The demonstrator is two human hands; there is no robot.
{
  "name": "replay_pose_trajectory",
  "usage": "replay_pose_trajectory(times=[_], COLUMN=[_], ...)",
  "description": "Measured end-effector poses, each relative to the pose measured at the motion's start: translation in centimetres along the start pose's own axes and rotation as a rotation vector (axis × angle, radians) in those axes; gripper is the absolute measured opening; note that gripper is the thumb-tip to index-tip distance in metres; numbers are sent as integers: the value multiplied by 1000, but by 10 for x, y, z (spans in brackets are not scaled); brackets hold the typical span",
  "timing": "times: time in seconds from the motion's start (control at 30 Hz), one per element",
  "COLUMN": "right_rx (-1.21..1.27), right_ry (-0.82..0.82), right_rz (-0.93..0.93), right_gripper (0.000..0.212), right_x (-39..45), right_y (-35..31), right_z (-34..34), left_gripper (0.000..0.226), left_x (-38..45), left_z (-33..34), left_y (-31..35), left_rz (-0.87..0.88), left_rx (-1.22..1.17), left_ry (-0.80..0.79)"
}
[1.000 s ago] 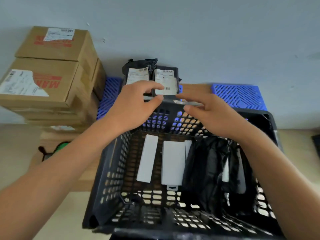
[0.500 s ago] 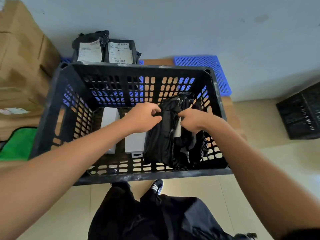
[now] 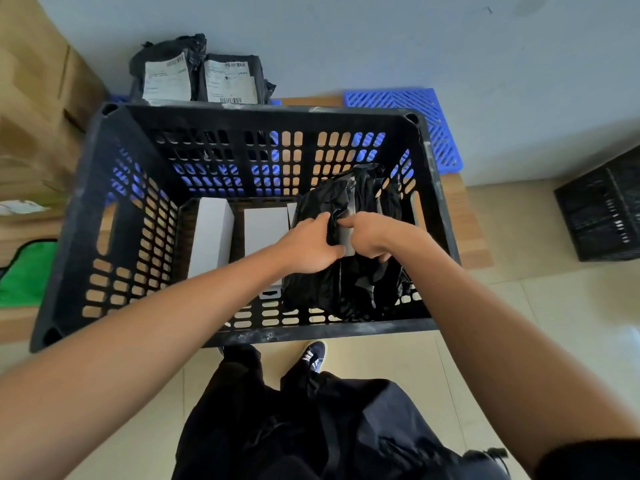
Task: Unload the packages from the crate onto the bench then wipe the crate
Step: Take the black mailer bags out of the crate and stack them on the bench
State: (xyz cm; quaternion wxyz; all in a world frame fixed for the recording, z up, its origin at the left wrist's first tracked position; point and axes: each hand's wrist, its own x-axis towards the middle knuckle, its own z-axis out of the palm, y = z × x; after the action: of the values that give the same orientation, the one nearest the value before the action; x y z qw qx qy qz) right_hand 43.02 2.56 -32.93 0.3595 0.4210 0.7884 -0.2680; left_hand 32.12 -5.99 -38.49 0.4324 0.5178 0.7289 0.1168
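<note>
Both hands, left (image 3: pixel 311 245) and right (image 3: pixel 372 237), fingers clamped on crinkled black plastic package (image 3: pixel 346 271) inside perforated crate (image 3: pixel 114 188).

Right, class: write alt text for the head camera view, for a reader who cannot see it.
Both hands, left hand and right hand, grip black plastic packages inside a black slotted crate, beside two white boxes. Behind the crate, two labelled black parcels stand against the wall.
</note>
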Motion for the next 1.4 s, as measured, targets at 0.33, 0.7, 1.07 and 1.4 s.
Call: replay_pose_trajectory(times=[0.33,0.7,1.07,1.4], right_rx=[405,602,664,565], right_ry=[-45,-95,-118,52], right_rz=[-55,-236,-345,-317], right_gripper=[77,83,91,68], right_x=[17,30,31,24], right_y=[-7,-23,-29,-25], right_z=[11,19,23,17], left_gripper=[73,69,98,94], left_x=[-10,-19,-28,-39], left_z=[-9,-29,-25,-42], left_y=[-17,-53,-59,-63], left_rz=[-72,-127,-161,-187], left_rx=[-152,-230,-113,-154], left_ry=[50,152,236,273])
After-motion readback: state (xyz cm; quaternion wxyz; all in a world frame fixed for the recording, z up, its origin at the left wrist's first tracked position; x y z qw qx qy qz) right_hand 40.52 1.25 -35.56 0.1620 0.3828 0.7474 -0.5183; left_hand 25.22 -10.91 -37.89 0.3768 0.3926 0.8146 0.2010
